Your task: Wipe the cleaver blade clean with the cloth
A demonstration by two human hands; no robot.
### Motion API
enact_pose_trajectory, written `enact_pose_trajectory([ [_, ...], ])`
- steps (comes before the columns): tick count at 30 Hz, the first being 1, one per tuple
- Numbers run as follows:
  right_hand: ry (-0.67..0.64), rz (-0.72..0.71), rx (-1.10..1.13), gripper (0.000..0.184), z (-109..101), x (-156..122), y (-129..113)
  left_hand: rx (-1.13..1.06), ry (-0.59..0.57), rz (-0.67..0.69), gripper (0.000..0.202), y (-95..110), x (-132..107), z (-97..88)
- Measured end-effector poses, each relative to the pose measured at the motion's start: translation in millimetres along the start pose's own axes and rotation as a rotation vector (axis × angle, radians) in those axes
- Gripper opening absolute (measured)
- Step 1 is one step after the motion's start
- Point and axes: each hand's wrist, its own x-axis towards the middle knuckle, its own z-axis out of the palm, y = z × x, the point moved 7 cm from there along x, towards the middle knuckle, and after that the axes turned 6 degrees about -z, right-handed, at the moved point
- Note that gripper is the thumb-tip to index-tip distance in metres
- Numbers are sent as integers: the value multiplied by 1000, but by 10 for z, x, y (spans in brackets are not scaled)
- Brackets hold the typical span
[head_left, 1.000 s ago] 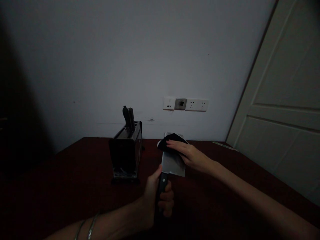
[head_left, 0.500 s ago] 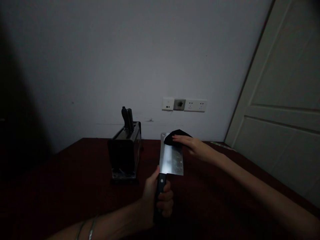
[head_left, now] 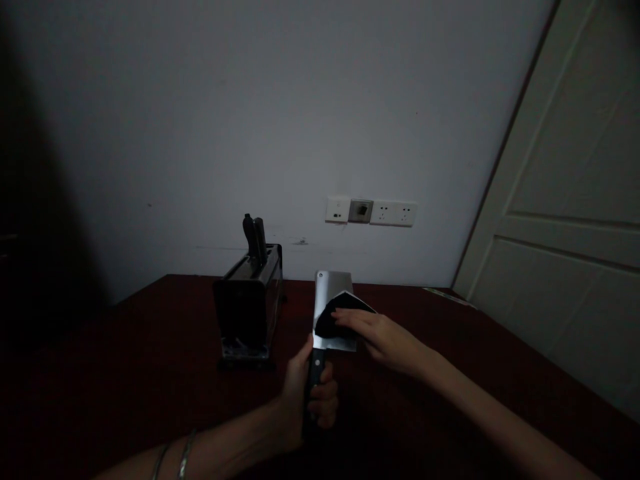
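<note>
A cleaver with a broad shiny blade and a black riveted handle points up and away from me. Wrapped round its handle is my left hand, thumb near the base of the blade. My right hand presses a dark cloth flat against the lower part of the blade, fingers stretched over it. The cloth hides the middle of the blade. To the left of the cleaver stands a black knife block with black-handled knives sticking out of its top.
The dark red table reaches back to a grey wall. Sockets and switches are set in the wall behind the cleaver. A pale panelled door stands at the right. The scene is dim.
My right hand has slid the cloth down the blade from near its far end towards the handle. The cleaver has shifted slightly left, still in my left hand.
</note>
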Motion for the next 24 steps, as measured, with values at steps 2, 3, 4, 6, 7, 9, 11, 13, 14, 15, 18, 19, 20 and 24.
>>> enact_pose_trajectory([
  [2, 38, 30, -21, 61, -50, 45, 155, 3, 11, 5, 75, -31, 12, -12],
  [3, 57, 46, -36, 62, -72, 67, 234, -1, 15, 9, 74, -52, 18, -16],
  [4, 72, 57, -52, 63, -87, 89, 303, -6, 17, 13, 74, -76, 24, -18],
  [6, 94, 69, -82, 61, -96, 128, 398, -19, 20, 15, 73, -130, 35, -28],
  [7, 99, 71, -95, 59, -89, 144, 421, -25, 26, 15, 73, -156, 39, -41],
  [9, 107, 74, -111, 55, -67, 164, 425, -31, 45, 10, 73, -206, 42, -83],
  [11, 126, 85, -106, 48, -44, 167, 400, -32, 66, 10, 73, -243, 40, -139],
  [13, 157, 91, -79, 41, -24, 156, 365, -34, 78, 15, 72, -267, 38, -196],
  [14, 171, 95, -59, 37, -12, 146, 352, -34, 80, 19, 72, -276, 38, -220],
  [15, 181, 98, -36, 34, 4, 137, 343, -33, 78, 22, 72, -284, 38, -240],
  [18, 194, 105, 28, 27, 69, 110, 329, -26, 73, 25, 72, -302, 37, -280],
  [19, 200, 108, 41, 26, 91, 104, 325, -27, 80, 29, 72, -303, 33, -293],
  [20, 209, 110, 51, 25, 111, 99, 319, -28, 90, 31, 72, -303, 28, -305],
  [24, 260, 129, 63, 26, 167, 93, 300, -34, 101, 39, 73, -285, 1, -304],
])
